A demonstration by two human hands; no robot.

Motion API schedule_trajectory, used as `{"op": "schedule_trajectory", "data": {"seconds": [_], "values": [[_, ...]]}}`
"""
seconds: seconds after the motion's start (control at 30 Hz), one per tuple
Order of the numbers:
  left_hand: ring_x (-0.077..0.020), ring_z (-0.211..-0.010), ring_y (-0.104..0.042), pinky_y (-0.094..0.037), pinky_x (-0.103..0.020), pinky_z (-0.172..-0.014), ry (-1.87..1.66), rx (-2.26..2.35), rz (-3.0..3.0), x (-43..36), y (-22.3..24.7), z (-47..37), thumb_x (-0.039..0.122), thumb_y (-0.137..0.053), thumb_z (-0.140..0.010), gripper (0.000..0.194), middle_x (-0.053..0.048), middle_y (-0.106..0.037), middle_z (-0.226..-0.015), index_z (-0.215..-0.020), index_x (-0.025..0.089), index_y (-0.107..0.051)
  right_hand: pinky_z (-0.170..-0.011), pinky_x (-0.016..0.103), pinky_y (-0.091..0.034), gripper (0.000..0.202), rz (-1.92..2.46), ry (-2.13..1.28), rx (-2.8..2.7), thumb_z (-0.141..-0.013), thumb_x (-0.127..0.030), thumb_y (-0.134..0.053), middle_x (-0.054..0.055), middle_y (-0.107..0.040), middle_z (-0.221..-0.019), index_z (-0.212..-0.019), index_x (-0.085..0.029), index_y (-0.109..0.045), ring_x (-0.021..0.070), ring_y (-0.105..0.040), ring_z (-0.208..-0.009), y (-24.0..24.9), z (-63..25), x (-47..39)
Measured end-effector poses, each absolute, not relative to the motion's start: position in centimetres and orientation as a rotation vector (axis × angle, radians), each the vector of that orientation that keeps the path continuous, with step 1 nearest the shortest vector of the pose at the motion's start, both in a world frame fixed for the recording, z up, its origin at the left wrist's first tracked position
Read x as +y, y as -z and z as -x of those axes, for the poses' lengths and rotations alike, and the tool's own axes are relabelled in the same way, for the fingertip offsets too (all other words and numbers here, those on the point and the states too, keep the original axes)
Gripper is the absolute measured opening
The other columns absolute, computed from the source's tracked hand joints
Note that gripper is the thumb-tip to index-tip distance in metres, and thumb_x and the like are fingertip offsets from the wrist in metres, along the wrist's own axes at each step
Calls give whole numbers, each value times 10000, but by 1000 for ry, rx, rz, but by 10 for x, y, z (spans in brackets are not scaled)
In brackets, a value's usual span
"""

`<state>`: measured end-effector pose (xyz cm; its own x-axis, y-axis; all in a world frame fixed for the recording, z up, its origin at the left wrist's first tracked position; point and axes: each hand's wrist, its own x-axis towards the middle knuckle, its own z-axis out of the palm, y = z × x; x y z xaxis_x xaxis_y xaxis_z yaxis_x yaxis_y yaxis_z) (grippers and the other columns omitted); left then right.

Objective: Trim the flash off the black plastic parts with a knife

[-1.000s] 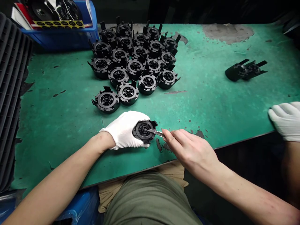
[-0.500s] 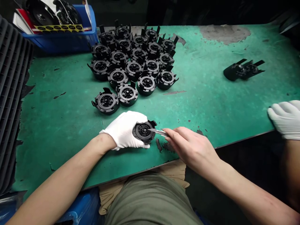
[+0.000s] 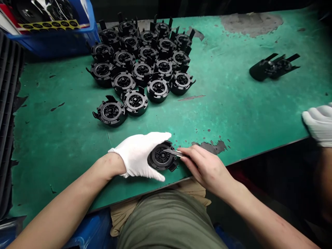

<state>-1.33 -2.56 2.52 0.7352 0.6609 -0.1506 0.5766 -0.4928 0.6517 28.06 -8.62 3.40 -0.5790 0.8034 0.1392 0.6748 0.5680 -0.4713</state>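
My left hand (image 3: 138, 154), in a white glove, grips a round black plastic part (image 3: 162, 158) near the front edge of the green table (image 3: 233, 103). My bare right hand (image 3: 204, 166) pinches a small metal blade (image 3: 173, 152) whose tip rests on the top face of that part. The part is tilted slightly toward me, and its left side is hidden by the glove.
Several identical black parts (image 3: 142, 65) stand grouped at the back left. A blue bin (image 3: 54, 34) sits behind them. A black ribbed panel (image 3: 10, 114) lines the left edge. Two more black parts (image 3: 275, 67) lie at the right. Another person's gloved hand (image 3: 319, 122) rests on the right edge.
Both hands and the held part have shifted slightly nearer the front edge. The part has turned a little in my left hand. The blade stays on its face.
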Motion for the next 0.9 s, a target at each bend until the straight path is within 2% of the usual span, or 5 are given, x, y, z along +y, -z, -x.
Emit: {"op": "schedule_trajectory", "data": {"seconds": [0.13,0.23,0.33,0.43,0.9], "values": [[-373,-1390,-678,-590,-466,-1134,-70,924,-2244,-30,-29,6,678,-861,-793,1164,-132,-577,-1627,-1725,322,-262,-799,325,-541,237,1124,-369,-2548,-1097,-193,-598,104,-730,-1054,-1322,-131,-642,203,-672,-900,-42,-294,-69],[-384,-1274,-732,-620,-471,-1052,-87,935,-2262,-28,-32,1,678,-872,-751,1077,-139,-686,-1468,-1647,282,-424,-765,330,-487,238,1064,-271,-2643,-1098,-197,-606,99,-734,-1036,-1318,-127,-661,201,-642,-865,-52,-301,-61],[-389,-1179,-758,-603,-481,-1053,-166,948,-2280,-25,-34,-3,690,-894,-687,929,-134,-763,-1302,-1452,236,-624,-758,339,-444,248,1008,-210,-2710,-1104,-213,-609,87,-733,-1022,-1333,-137,-670,194,-619,-848,-58,-301,-59],[-392,-1131,-769,-581,-492,-1058,-253,933,-2286,-24,-32,-4,687,-892,-668,817,-118,-793,-1218,-1322,241,-690,-755,349,-428,244,974,-144,-2736,-1110,-213,-600,78,-724,-984,-1327,-128,-671,191,-604,-826,-59,-298,-59],[-386,-1175,-776,-571,-458,-1064,-310,865,-2288,-23,-29,-3,667,-867,-715,842,-106,-800,-1263,-1406,244,-635,-704,352,-397,227,927,-54,-2790,-1105,-157,-565,67,-701,-940,-1305,-123,-666,188,-568,-789,-66,-295,-53]]}}
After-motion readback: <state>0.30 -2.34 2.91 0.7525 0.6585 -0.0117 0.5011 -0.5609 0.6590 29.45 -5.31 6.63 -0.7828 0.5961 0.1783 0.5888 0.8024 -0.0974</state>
